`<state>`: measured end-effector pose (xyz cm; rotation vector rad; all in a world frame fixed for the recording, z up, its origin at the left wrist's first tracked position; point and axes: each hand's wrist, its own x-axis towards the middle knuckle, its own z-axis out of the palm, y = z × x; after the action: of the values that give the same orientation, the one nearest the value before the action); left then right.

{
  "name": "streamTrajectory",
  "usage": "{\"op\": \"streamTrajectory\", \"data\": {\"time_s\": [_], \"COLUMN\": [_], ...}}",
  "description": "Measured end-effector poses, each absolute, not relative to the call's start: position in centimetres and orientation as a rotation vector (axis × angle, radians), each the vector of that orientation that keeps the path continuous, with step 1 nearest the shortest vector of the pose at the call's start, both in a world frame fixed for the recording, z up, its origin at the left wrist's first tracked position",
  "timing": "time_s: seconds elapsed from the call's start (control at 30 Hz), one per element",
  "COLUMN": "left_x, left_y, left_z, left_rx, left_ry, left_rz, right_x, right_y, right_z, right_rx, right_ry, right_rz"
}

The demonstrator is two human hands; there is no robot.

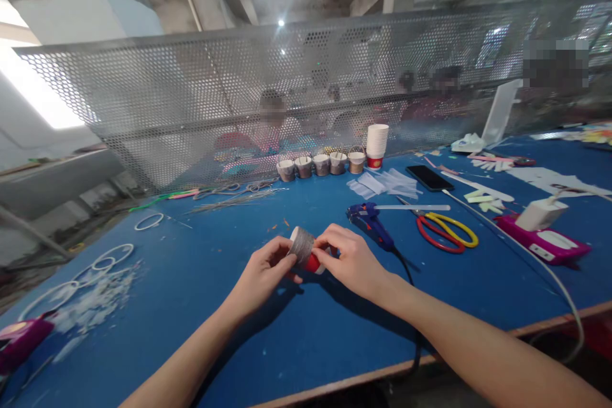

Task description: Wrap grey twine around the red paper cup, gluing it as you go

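Between my hands, above the blue table, a small paper cup point(303, 246) is held tilted on its side. Grey cord or yarn is wound around much of it, and a red part of its wall shows at the lower right. My left hand point(269, 266) grips the cup from the left, thumb along its near side. The fingers of my right hand point(345, 258) are pinched at the cup's right side, by the edge of the wrapping; whether they also hold the cord's end is too small to tell. A blue glue gun point(371, 224) lies right of my right hand.
Several wrapped cups point(321, 165) and a stack of paper cups point(377, 140) stand by the perforated metal screen point(201, 95). Scissors point(447, 233), a phone point(429, 178) and a magenta power strip point(544, 240) lie rightward. White rings point(112, 256) and scraps lie left.
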<state>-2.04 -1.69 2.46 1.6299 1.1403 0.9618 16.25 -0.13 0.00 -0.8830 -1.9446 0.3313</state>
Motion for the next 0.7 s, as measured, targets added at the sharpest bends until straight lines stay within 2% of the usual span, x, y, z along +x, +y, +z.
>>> {"op": "streamTrajectory", "data": {"time_s": [0.7], "left_x": [-1.71], "left_y": [-1.72], "left_z": [1.72], "left_rx": [1.833], "left_ry": [1.291], "left_rz": [0.989], "right_x": [16.33], "right_y": [-0.15], "right_z": [-0.03], "right_rx": [-0.862], "right_ry": [-2.042], "right_rz": [0.157]}}
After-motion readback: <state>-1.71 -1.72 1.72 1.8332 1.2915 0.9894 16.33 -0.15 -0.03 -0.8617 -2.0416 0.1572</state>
